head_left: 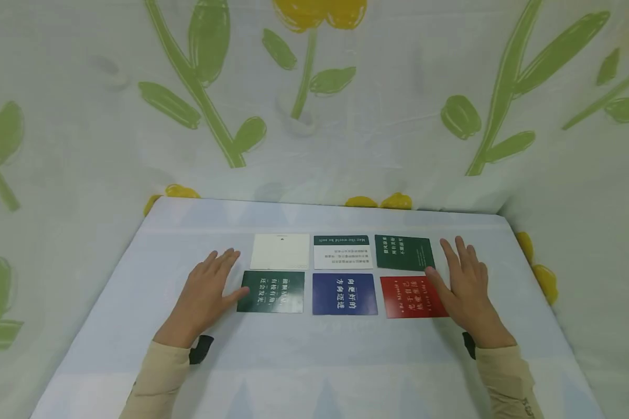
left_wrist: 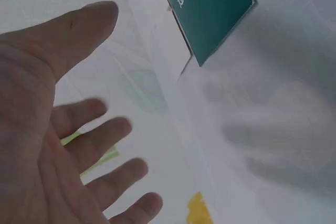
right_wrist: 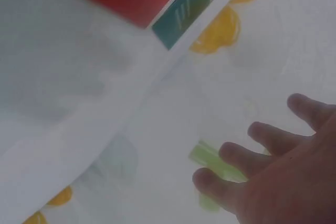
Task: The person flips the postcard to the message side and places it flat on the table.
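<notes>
Cards lie flat in two rows of three. The back row has a cream card (head_left: 280, 252), a white card with a green band (head_left: 343, 256) and a dark green card (head_left: 414, 256). In front lie a green card with white writing (head_left: 275, 294), a blue card (head_left: 344, 295) and a red card (head_left: 409, 298). My left hand (head_left: 201, 297) hovers at the left end, fingers extended, thumb over the green front card's edge. At the right end my right hand (head_left: 466, 294) is spread above the table, its thumb covering part of the red card. Both hands hold nothing.
The cards lie on a table with a pale blue-white cover (head_left: 314, 361). A white curtain with green leaves and yellow flowers (head_left: 372, 145) hangs behind the table and along both sides. Dark straps (head_left: 201, 349) show at the wrists.
</notes>
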{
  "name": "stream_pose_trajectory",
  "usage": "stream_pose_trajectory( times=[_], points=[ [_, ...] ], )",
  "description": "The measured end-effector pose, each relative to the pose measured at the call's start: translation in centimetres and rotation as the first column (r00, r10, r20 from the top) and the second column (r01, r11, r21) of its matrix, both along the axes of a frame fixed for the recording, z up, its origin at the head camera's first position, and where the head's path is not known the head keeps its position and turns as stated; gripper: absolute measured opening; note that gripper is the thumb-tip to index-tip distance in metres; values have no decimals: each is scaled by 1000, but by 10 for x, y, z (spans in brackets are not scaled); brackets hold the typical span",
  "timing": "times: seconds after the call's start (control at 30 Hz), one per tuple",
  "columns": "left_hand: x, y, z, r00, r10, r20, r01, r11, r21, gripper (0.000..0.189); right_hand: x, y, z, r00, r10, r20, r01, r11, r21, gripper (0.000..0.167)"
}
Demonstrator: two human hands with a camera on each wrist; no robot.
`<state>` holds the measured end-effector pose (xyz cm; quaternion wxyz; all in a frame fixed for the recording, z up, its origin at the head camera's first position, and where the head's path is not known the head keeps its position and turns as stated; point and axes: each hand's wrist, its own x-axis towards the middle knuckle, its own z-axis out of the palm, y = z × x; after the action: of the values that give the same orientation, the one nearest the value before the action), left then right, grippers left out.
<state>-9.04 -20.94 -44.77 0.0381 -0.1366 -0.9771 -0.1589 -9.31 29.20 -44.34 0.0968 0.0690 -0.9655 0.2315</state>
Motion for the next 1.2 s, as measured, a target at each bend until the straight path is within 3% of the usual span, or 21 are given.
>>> stream_pose_trajectory(
  times=[0.17,0.53,0.83,1.2],
  points=[
    [4,-2,-6,998,-21,56,22,1000,-3,67,0,-16,4,999,30,13,-30,1000,3,78],
    [6,-2,-10,994,-45,99,43,999,22,73,0,-61,1,990,132,40,-132,991,3,83],
    [3,-3,-13,991,-71,112,68,997,30,74,-1,-113,-7,952,305,-21,-304,951,48,87],
    [-2,-3,-15,988,-86,129,83,996,28,76,-4,-163,-11,913,373,167,-380,925,9,88]
  ],
)
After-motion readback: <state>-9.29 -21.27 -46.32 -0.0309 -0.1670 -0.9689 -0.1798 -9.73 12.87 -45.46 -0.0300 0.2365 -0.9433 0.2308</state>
